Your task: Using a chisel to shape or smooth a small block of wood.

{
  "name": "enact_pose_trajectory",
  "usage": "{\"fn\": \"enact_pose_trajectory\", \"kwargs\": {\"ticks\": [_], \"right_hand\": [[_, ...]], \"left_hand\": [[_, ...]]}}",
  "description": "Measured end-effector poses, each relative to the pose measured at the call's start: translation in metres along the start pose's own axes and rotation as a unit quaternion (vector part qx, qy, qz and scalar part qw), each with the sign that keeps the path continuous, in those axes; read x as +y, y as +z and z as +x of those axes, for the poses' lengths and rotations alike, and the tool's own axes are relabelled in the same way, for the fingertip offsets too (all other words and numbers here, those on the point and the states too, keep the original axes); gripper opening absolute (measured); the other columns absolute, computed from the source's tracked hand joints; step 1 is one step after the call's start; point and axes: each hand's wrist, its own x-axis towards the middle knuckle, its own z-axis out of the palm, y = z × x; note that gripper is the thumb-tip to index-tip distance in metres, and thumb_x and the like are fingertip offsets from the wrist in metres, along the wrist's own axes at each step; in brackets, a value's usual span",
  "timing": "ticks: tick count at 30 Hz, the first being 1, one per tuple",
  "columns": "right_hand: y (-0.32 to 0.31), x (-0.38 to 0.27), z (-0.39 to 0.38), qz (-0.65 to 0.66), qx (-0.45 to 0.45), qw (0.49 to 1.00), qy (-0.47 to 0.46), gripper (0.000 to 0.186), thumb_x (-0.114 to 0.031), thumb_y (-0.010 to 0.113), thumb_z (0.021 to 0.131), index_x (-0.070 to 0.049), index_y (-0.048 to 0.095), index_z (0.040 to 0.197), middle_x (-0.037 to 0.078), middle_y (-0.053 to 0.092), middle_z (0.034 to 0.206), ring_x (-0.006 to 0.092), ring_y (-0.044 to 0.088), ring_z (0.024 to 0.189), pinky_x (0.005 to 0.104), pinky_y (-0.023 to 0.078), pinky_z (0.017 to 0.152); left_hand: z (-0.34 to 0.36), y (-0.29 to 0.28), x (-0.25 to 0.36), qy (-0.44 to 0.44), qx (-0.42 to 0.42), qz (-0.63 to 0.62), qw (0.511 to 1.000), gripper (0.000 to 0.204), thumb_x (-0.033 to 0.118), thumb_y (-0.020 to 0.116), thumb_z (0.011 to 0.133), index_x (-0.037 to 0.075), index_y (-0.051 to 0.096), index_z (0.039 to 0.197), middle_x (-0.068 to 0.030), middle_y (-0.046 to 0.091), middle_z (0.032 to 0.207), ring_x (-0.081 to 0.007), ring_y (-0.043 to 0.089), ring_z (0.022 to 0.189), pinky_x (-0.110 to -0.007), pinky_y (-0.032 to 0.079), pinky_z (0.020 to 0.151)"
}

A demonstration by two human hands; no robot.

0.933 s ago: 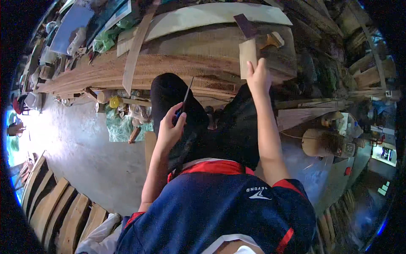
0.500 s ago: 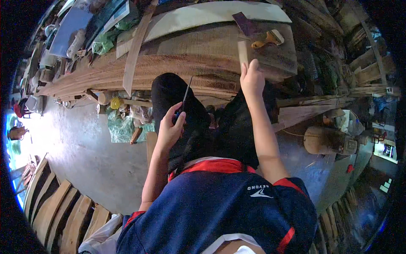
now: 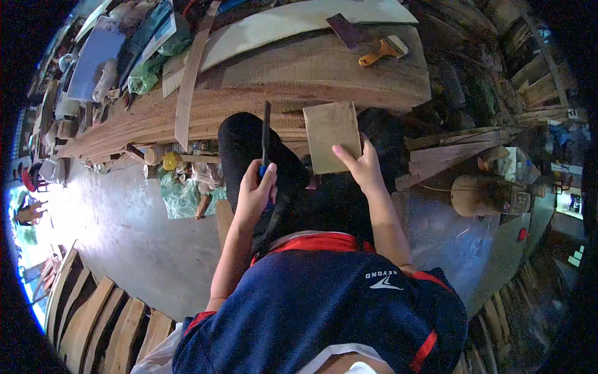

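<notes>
My left hand (image 3: 258, 190) is closed round the blue handle of a hand tool (image 3: 266, 128) with a long, narrow, dark blade pointing away from me. I cannot tell its exact kind. In my right hand (image 3: 366, 167) is a flat tan rectangular piece (image 3: 331, 134), held at its right edge with the thumb on its face. It looks like folded sandpaper, though its other side is hidden. Both things are in the air over my knees, apart from each other. Beyond them on the thick wooden plank (image 3: 299, 71) lie a wide paintbrush (image 3: 380, 51) and a dark brown-purple sheet (image 3: 346, 30).
A pale curved board (image 3: 280, 28) lies along the plank's far side. A thin wooden strip (image 3: 190, 87) crosses its left part. Green plastic wrap (image 3: 177, 196) is on the floor at left. Toward the right stands a brown cylindrical container (image 3: 473, 194). Boards (image 3: 93, 318) line the lower left.
My right hand has come back toward me and left, turning the tan piece from edge-on to face-on. The left hand's blade has swung more upright and shows its broader side.
</notes>
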Motion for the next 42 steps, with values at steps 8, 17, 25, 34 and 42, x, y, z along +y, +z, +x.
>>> {"fn": "enact_pose_trajectory", "kwargs": {"ticks": [8,17,25,34,42], "right_hand": [[-0.005,-0.029,-0.036,0.031,-0.014,0.987,-0.155,0.037,-0.017,0.073,0.080,-0.003,0.054,0.108,0.009,0.063,0.094,0.0217,0.061,0.087,0.0331,0.048,0.080],[-0.004,-0.049,-0.031,-0.053,-0.043,0.909,-0.412,0.041,0.000,0.068,0.067,-0.008,0.058,0.106,0.012,0.064,0.110,0.0312,0.063,0.095,0.0392,0.052,0.080],[-0.014,-0.070,-0.038,-0.205,-0.037,0.900,-0.382,0.050,-0.006,0.066,0.064,-0.021,0.065,0.112,0.008,0.061,0.117,0.0305,0.058,0.106,0.0420,0.050,0.087],[-0.019,-0.067,-0.035,-0.304,0.013,0.840,-0.450,0.027,-0.018,0.068,0.072,-0.023,0.073,0.098,0.009,0.062,0.115,0.0302,0.057,0.111,0.0478,0.045,0.097],[-0.015,-0.062,-0.039,-0.398,0.045,0.793,-0.459,0.035,-0.021,0.067,0.069,-0.037,0.071,0.101,-0.005,0.060,0.118,0.0211,0.055,0.111,0.0446,0.043,0.099]], "left_hand": [[-0.010,0.028,0.042,0.071,-0.049,-0.169,0.982,0.015,0.018,0.055,0.095,0.009,0.043,0.098,-0.0001,0.047,0.069,-0.0078,0.045,0.047,-0.022,0.036,0.042],[-0.033,0.035,0.052,0.165,-0.118,-0.233,0.951,0.024,0.012,0.050,0.096,0.005,0.040,0.117,-0.0038,0.053,0.082,-0.0093,0.048,0.056,-0.021,0.038,0.047],[-0.042,0.052,0.068,0.202,-0.025,-0.179,0.962,0.017,0.012,0.052,0.096,0.005,0.041,0.107,-0.0046,0.056,0.081,-0.0087,0.055,0.061,-0.020,0.042,0.049],[-0.042,0.052,0.072,0.109,0.014,-0.280,0.954,0.018,0.018,0.053,0.096,0.007,0.045,0.108,-0.0023,0.054,0.080,-0.0071,0.048,0.052,-0.021,0.036,0.041],[-0.036,0.048,0.071,0.052,0.021,-0.269,0.961,0.032,0.002,0.071,0.079,0.010,0.044,0.094,0.0003,0.051,0.069,-0.0071,0.044,0.047,-0.021,0.034,0.039]]}}
